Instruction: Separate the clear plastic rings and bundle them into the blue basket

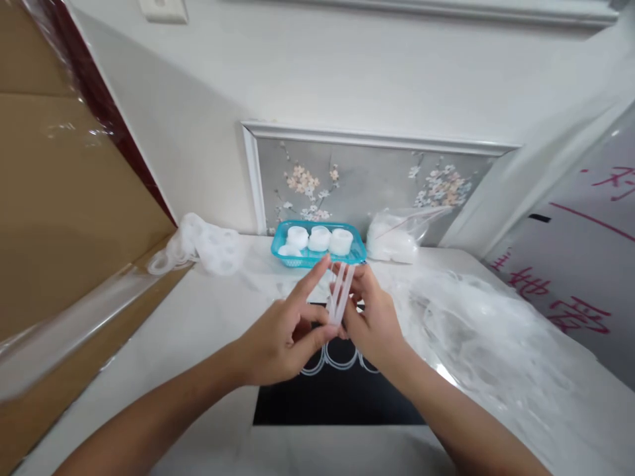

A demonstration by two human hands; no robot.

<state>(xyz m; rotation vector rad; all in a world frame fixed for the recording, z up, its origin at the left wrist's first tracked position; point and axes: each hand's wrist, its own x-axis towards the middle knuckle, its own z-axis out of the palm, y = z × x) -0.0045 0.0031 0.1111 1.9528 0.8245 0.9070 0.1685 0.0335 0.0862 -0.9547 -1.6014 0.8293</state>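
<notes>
Between my hands are thin, translucent white plastic pieces (341,294), seen nearly edge-on as two upright strips. My left hand (292,330) pinches their lower end between thumb and finger, its index finger stretched up beside them. My right hand (371,314) has its fingers curled round their right side. Below, clear round rings (341,357) lie in a row on a black mat (337,400), partly hidden by my hands. Just beyond stands a blue plastic basket (317,226) with several white round stacks (341,242) inside.
A clear bag with white contents (394,238) stands right of the basket. White ring-like pieces (213,244) lie heaped at the back left. Crumpled clear plastic (476,330) covers the right side of the white table (213,304). Cardboard (74,198) borders the left.
</notes>
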